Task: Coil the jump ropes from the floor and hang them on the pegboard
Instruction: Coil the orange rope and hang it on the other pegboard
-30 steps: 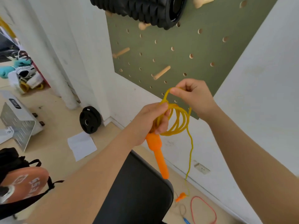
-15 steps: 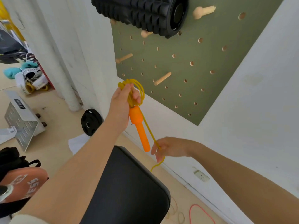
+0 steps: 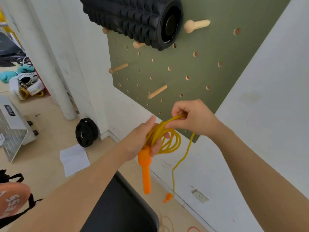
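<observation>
My left hand (image 3: 142, 139) grips several yellow coils of a jump rope (image 3: 168, 141) together with the top of its orange handle (image 3: 145, 171), which hangs straight down. My right hand (image 3: 192, 118) pinches the yellow cord just above the coils and lays it against them. The loose cord drops from my right hand to the second orange handle (image 3: 167, 198), low near the floor. The green pegboard (image 3: 192, 67) is right behind my hands, with a bare wooden peg (image 3: 157, 92) just above them.
A black foam roller (image 3: 133, 19) rests on pegs at the pegboard's top. More pegs (image 3: 117, 68) stick out at left. A black seat (image 3: 120, 208) is below my arms. On the floor lie a weight plate (image 3: 86, 132), white paper (image 3: 74, 159), and another rope (image 3: 192, 229).
My right hand came up from low on the cord and brought another loop to the coils. My left hand dropped from beside the pegboard back to centre, and the far handle rose.
</observation>
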